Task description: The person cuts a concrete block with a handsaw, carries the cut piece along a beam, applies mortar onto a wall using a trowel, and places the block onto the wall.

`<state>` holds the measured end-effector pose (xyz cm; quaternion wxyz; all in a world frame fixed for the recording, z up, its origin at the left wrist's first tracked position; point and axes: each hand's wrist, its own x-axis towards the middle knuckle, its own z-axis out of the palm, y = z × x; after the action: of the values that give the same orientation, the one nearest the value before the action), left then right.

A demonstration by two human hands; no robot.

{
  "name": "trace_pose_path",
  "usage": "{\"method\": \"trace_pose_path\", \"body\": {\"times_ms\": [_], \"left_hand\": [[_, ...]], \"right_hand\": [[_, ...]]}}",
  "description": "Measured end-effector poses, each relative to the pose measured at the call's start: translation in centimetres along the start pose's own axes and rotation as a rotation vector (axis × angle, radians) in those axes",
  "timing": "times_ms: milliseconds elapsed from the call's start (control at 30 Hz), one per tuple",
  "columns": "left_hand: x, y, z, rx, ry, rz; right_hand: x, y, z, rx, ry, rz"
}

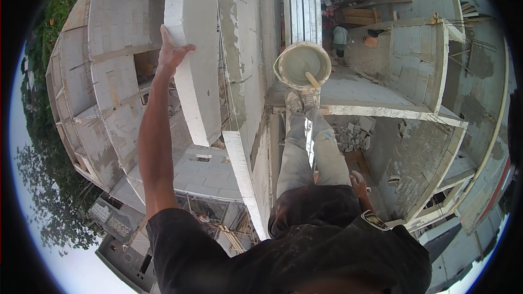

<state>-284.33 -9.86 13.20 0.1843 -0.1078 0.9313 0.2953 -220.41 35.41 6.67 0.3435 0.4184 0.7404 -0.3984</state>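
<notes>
A large pale lightweight concrete block [200,65] lies at the upper left, alongside the wall. My left hand [173,55] grips its outer edge, with the thumb over the top face and the fingers against the side; part of the fingers is hidden. Beside my right thigh hangs my right hand [358,184], its fingers loosely apart and nothing visible in them. In front of my shoes [300,98] stands a bucket [279,69] of grey, wet-looking mix. A tool with a wooden handle [312,79] leans in it.
A mortar-smeared wall [239,38] runs along my left, with a thin line beside it. Under the bucket is a narrow metal plank [303,5]. Roofless block rooms drop away on both sides. Broken rubble [357,133] lies down at the right, and a person [340,35] is below.
</notes>
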Motion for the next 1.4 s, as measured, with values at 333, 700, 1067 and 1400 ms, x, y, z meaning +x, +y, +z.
{"method": "trace_pose_path", "body": {"times_ms": [333, 700, 1067, 1400], "left_hand": [[3.1, 2.2, 0.2, 0.031, -0.027, -0.145], [3.3, 2.0, 3.4, -0.012, -0.034, -0.148], [2.5, 2.5, 6.3, 0.116, -0.041, -0.175], [2.9, 1.9, 8.3, 0.173, -0.001, -0.172]], "right_hand": [[-0.6, -0.7, 0.1, 0.043, 0.003, -0.037], [-0.6, 0.1, 0.8, 0.038, 0.008, -0.038], [-1.2, 0.3, 1.6, 0.074, 0.044, -0.041], [-1.8, -1.0, 1.6, 0.090, 0.025, -0.003]]}}
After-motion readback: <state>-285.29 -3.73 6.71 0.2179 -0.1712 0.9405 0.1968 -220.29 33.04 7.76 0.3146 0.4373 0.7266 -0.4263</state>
